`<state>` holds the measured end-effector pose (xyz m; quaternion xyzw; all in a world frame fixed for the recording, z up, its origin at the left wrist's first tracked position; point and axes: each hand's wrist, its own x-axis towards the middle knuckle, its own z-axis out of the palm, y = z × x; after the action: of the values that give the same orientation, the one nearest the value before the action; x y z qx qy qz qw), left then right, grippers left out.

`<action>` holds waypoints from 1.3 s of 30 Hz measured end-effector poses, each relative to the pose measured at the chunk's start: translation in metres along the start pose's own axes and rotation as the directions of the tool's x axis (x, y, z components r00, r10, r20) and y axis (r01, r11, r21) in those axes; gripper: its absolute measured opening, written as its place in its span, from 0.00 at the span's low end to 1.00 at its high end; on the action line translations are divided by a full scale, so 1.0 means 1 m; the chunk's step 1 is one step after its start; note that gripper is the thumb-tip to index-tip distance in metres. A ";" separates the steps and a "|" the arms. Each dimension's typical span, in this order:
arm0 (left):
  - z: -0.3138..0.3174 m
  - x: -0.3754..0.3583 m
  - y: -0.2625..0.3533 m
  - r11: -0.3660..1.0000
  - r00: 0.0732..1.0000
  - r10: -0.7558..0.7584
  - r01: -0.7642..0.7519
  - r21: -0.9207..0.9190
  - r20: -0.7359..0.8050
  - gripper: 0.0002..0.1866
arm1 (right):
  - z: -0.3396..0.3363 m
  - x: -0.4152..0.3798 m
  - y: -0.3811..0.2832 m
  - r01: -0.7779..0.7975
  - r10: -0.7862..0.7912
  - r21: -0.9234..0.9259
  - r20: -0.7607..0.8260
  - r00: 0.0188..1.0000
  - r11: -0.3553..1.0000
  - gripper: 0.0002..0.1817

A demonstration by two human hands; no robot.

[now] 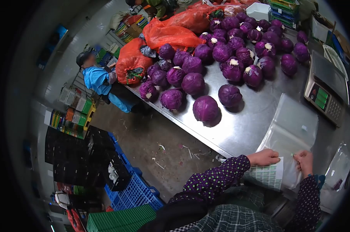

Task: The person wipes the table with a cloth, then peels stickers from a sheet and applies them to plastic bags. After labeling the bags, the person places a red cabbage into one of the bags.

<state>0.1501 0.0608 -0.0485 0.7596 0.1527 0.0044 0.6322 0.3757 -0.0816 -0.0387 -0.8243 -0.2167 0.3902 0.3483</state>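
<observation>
My left hand (264, 157) has its fingers closed on a sheet of green-printed labels (268, 176) at the table's front edge. Just to the right, my right hand (304, 162) is closed in a pinch near a small pale green label (292, 155), over a clear plastic bag (286, 145). Another stack of clear bags (296, 115) lies beyond it. Many purple cabbages (205, 108) sit on the metal table (244, 127), the nearest ones left of the bags. A digital scale (325, 94) with a green display stands at the right.
Red mesh sacks (133, 62) lie at the table's far left, beside a person in blue (99, 81). Black crates (72, 162), a blue pallet (134, 193) and green crates (120, 219) are on the floor at left. A clear packet (338, 168) lies at right.
</observation>
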 end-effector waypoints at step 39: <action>-0.004 -0.015 0.072 0.963 0.953 -0.268 0.267 0.031 0.143 0.16 | 0.002 -0.043 0.015 0.655 -0.703 -0.497 0.120 0.701 0.569 0.10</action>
<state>0.1516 0.0503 0.0247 0.7339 0.2074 -0.1377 0.6320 0.3495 -0.1183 -0.0294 -0.7547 -0.5941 0.1173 0.2526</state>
